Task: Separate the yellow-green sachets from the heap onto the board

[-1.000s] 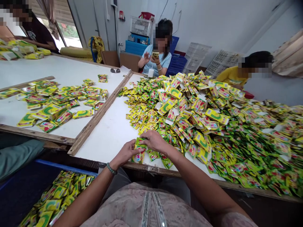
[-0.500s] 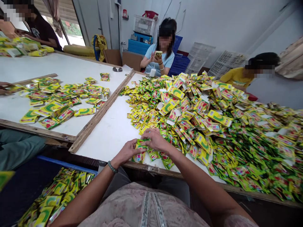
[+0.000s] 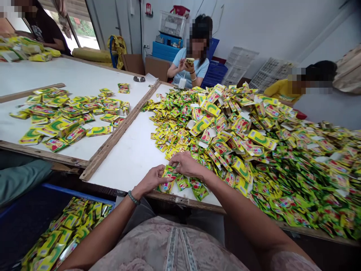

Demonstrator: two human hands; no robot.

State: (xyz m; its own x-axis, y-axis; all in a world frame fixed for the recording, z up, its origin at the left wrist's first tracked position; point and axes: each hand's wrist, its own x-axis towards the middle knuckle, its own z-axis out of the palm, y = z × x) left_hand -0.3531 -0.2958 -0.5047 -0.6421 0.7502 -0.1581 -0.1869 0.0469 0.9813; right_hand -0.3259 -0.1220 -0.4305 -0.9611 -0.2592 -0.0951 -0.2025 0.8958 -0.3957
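Note:
Near the table's front edge, my left hand (image 3: 152, 178) is closed around a small yellow printed box (image 3: 166, 187). The fingers of my right hand (image 3: 186, 164) bend down onto a green sachet (image 3: 170, 170) at the top of that box; how far the sachet sits inside is hard to make out. Loose green sachets (image 3: 182, 183) lie on the table just under my right hand. Beyond it rises a large heap of yellow boxes (image 3: 203, 125), many with open flaps, mixed with green and yellow sachets (image 3: 284, 195).
A wooden strip (image 3: 121, 130) divides the white table. Left of it lies a group of yellow boxes (image 3: 60, 126). Below, a blue crate (image 3: 81, 195) holds many boxes. Across the table a person in light blue (image 3: 180, 69) holds a phone; another person wears yellow (image 3: 284, 90).
Both my hands stay in nearly the same place, the box and sachet between them. At the far left, another person's hand has left the group of boxes. The view has shifted slightly.

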